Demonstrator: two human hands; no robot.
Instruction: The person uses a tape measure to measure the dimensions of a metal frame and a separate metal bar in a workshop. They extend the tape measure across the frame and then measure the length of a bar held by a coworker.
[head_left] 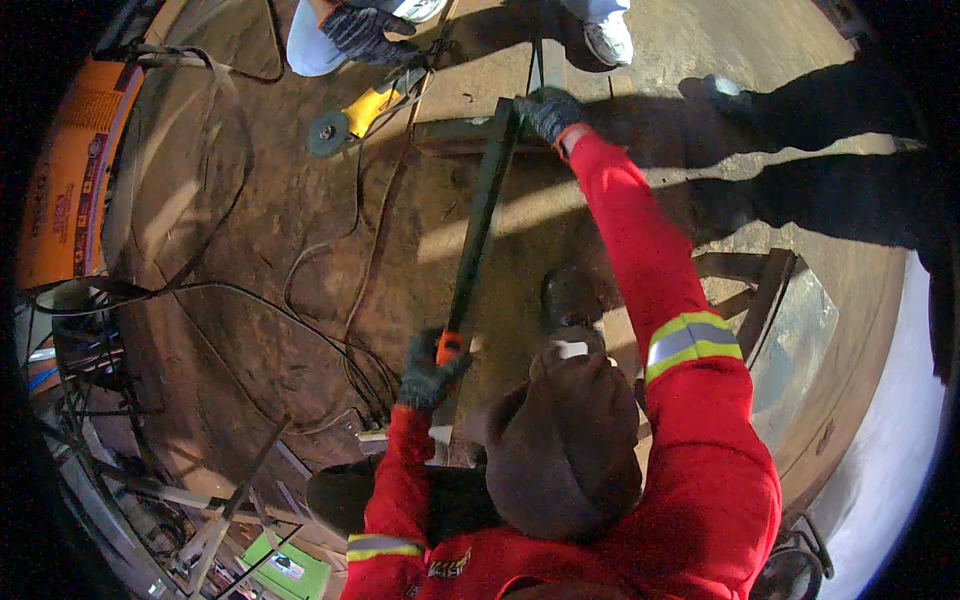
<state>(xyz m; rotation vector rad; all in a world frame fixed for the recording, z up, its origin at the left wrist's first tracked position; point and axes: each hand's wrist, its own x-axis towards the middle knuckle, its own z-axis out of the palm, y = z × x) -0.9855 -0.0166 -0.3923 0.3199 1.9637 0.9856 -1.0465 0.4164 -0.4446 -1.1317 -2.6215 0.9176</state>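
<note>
- The long dark steel bar [482, 215] lies angled over the dirt floor [280, 230], looking heavy and rigid.
- The gloved left hand [428, 372] wraps its near end by the orange mark.
- The right hand [548, 112] clasps the far end.
- Both grips are closed at the ends, best for balance.

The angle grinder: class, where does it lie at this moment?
In the head view the angle grinder lies on the ground at upper left, beside a co-worker's gloved hand and left of the far end of the long bar.
</note>
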